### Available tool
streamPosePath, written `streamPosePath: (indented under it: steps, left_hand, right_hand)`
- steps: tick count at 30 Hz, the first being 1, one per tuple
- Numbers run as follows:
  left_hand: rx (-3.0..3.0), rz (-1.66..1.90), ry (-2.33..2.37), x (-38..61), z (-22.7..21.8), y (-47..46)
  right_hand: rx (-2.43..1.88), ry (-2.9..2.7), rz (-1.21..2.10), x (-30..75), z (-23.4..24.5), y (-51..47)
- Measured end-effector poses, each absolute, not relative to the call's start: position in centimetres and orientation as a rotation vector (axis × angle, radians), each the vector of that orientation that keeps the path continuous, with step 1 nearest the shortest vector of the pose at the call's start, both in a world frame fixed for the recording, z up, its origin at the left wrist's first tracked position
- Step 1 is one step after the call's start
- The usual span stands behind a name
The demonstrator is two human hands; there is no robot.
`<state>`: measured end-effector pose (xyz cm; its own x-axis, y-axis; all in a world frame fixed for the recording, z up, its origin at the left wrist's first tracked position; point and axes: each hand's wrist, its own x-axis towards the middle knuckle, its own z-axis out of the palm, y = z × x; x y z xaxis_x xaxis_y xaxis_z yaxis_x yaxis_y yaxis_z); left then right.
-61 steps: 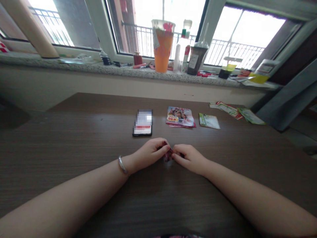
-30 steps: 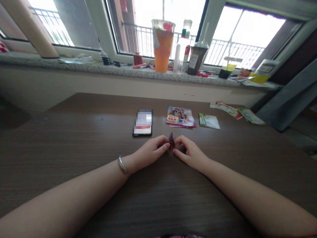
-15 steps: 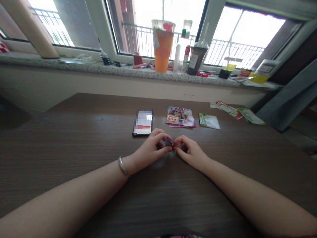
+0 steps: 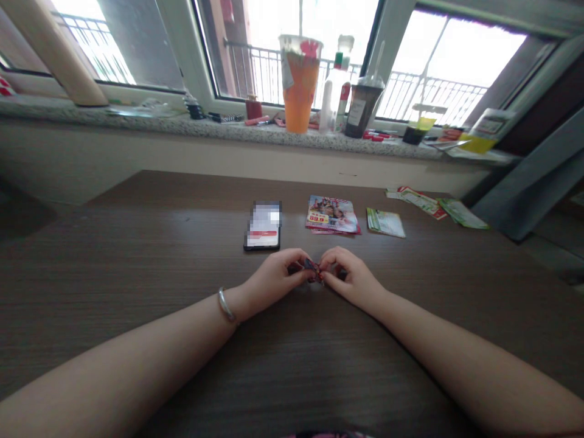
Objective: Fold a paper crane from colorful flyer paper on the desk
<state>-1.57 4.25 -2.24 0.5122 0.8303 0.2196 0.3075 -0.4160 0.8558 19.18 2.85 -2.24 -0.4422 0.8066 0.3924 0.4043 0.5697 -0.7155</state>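
Between my two hands is a small, dark, colourful folded piece point(image 4: 314, 269), which looks like printed paper; its exact shape is partly hidden by my fingers. My left hand point(image 4: 280, 274), with a silver bangle point(image 4: 225, 305) at the wrist, pinches its left side between thumb and fingers. From the right, my right hand point(image 4: 350, 275) pinches the other side. Both hands are low over the brown table point(image 4: 292, 365). Just beyond my left hand lies a phone point(image 4: 263, 226) with a lit, partly blurred screen. A small stack of printed leaflets point(image 4: 332, 214) rests beyond my fingers.
Right of the leaflets lies a green-and-white stack of cards point(image 4: 385, 222). More paper slips point(image 4: 422, 202) lie at the back right. On the granite sill point(image 4: 237, 128) stand an orange drink cup point(image 4: 300, 85), a dark cup with a straw point(image 4: 364, 108), bottles and small items.
The fingers of my left hand have drawn down and closed in on the small folded piece, which looks more compressed. My right hand has barely shifted. The things on the table stay put.
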Motion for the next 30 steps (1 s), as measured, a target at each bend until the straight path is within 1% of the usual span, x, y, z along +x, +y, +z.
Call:
streamPosePath:
  steps: [6, 12, 19, 30]
  left_hand:
    - [1.839, 0.858, 0.837, -1.3, -2.3, 4.1]
    - [1.763, 1.014, 0.776, -1.1, -2.6, 4.0]
    - [2.039, 0.862, 0.864, -1.5, -1.4, 3.7]
    - [2.021, 0.813, 0.911, -1.3, -1.3, 3.5]
  right_hand:
    - [-0.987, -2.006, 0.724, 19.1, -2.4, 2.8]
    - [-1.01, -1.829, 0.82, 19.0, -3.2, 3.0]
    - [-1.06, -1.798, 0.891, 18.9, -3.3, 2.7]
    - [-1.012, -1.884, 0.846, 18.5, -2.4, 2.2]
